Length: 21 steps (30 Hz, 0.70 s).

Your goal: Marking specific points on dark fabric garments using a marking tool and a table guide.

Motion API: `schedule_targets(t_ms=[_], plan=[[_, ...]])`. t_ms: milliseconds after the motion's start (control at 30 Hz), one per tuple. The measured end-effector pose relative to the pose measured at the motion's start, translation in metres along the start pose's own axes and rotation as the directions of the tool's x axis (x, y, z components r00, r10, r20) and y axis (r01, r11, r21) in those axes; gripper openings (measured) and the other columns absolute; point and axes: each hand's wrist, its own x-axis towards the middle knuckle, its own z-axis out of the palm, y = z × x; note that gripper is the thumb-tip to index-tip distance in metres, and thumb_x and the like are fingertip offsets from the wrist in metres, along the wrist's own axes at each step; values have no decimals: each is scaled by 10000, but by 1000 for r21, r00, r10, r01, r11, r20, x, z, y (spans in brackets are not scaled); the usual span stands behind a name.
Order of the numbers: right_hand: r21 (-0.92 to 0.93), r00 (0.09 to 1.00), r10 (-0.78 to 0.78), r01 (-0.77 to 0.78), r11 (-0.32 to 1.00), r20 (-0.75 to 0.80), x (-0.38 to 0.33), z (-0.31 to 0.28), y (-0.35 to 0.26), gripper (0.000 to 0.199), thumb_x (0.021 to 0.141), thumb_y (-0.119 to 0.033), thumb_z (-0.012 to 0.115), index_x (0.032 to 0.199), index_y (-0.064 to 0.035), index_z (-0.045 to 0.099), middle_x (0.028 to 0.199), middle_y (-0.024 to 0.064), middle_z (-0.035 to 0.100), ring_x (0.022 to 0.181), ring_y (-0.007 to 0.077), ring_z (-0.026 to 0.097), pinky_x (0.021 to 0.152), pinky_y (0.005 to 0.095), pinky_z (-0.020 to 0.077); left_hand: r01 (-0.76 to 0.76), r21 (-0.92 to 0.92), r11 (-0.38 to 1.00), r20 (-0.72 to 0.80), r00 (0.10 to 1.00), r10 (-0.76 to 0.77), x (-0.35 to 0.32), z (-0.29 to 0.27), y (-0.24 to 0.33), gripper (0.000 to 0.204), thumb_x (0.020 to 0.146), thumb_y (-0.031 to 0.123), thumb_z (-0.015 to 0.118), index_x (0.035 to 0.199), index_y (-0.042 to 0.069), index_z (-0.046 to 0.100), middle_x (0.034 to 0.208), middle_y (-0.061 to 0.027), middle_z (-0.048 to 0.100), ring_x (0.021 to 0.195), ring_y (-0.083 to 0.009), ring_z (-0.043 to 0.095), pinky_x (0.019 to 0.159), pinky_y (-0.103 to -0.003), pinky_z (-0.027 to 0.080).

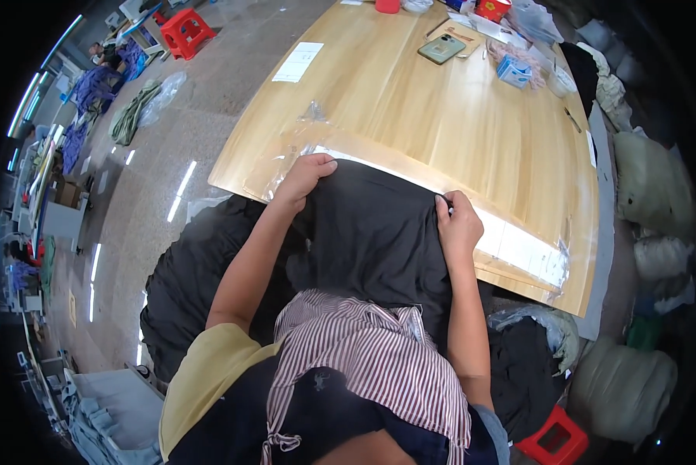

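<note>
Black cloth [371, 232] hangs between both hands at the near edge of the wooden table [417, 116]; its top edge laps onto the tabletop, lower part drops toward the striped apron [348, 333]; left hand [307, 177] has thumb and fingers pinched together on the cloth's upper left corner; right hand [460, 221] pinches near the upper right corner, fingers curled, no visible gap; small pale spot by the right thumb, cannot tell what it is; top edge looks fairly straight, body has loose creases, more toward the right.

Risks, my judgement: the pinches take in only a little fabric, so a slick weave or an uneven pull could slip a corner; slack on the right could set as a crooked fold; the white paper strip [514, 244] lies right along the cloth's edge under clear plastic [553, 279], so a lifted plastic edge could snag the fabric; the dark fabric heap [196, 260] at the left is much the same colour, so layers could get mixed or dragged; phone [441, 49] sits well apart, low risk.
</note>
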Motion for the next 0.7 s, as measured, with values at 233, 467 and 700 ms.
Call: schedule_targets(t_ms=[233, 467, 700], plan=[[8, 999, -5, 5, 1000, -36, 0, -1, 2, 110, 790, -188, 690, 832, -109, 627, 794, 74, 651, 666, 281, 638, 585, 378, 490, -42, 934, 356, -72, 951, 300, 5, 17, 4, 242, 836, 237, 642, 922, 12, 618, 772, -190, 633, 756, -348, 621, 722, -419, 500], [23, 1000, -4, 4, 1000, -13, 2, 5, 5, 127, 778, -194, 696, 840, -113, 620, 815, 54, 641, 691, 275, 634, 599, 375, 492, -661, 698, 276, 268, 599, 755, -36, 81, -16, 242, 755, 81, 685, 987, 47, 625, 1079, -143, 619, 1075, -335, 561, 942, -433, 437], [15, 1000, -24, 24, 1000, -3, 0, 1, 4, 143, 784, -217, 697, 835, -111, 616, 823, 53, 631, 712, 290, 635, 608, 391, 499, -705, 677, 210, 516, 659, 547, -46, 134, -32, 398, 871, 192, 632, 1232, 42, 560, 1349, -143, 510, 1280, -378, 424, 1055, -529, 331]])
